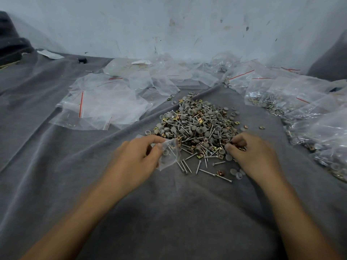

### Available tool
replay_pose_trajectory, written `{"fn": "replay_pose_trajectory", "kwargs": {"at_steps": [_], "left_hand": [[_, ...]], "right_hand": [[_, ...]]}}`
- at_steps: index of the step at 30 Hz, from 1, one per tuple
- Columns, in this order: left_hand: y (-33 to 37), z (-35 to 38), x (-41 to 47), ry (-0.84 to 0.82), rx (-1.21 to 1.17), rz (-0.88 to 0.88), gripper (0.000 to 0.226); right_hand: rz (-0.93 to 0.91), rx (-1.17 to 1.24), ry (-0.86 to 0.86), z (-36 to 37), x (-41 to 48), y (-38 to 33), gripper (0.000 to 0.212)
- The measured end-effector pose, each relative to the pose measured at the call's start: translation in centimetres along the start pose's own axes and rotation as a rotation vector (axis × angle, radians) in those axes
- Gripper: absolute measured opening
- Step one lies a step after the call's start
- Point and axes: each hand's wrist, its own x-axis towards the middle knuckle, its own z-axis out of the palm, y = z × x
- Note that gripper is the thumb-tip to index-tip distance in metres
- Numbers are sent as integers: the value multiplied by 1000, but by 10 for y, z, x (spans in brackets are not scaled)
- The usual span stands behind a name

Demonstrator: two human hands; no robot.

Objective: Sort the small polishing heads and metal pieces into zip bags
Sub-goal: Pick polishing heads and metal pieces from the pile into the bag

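Left hand [139, 152] pinches a small zip bag [170, 155], mouth toward the pile [199, 124] of grey heads and metal parts on grey cloth [169, 207], likely so the right hand [251, 152], pinching pieces [238, 146] at its edge, reaches it quickly.

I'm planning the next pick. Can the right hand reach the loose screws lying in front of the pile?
Probably yes: the loose screws lie bare on the cloth just beside the right hand, nothing covers them, though its fingers seem to pinch metal pieces.

- Cloth [169, 212]: grey, matt, soft nap.
- Zip bags [105, 102]: clear glossy plastic film.
- Screws [206, 172]: bright metal.
- Caps [200, 130]: matt grey plastic.
- Clips [200, 120]: brassy metal.
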Motion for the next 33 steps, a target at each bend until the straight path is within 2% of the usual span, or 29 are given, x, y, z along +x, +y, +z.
{"fn": "replay_pose_trajectory", "kwargs": {"at_steps": [11,18,23,27,30,33], "left_hand": [[0,0,1,-6,0,-3,24],[0,-1,0,4,6,-1,22],[2,-2,1,2,1,-5,29],[2,-3,1,-6,14,-13,23],[2,-3,0,-2,18,-18,23],[3,-3,0,12,20,-9,23]], "right_hand": [[-74,-22,-15,3,-3,-8,3],[-61,-58,-22,5,-3,-10,5],[-74,-29,26,4,-5,-13,11],[-120,213,17,4,-13,-25,9],[-179,487,-86,6,-22,-47,6],[-261,610,-199,13,-35,-72,9]]}}
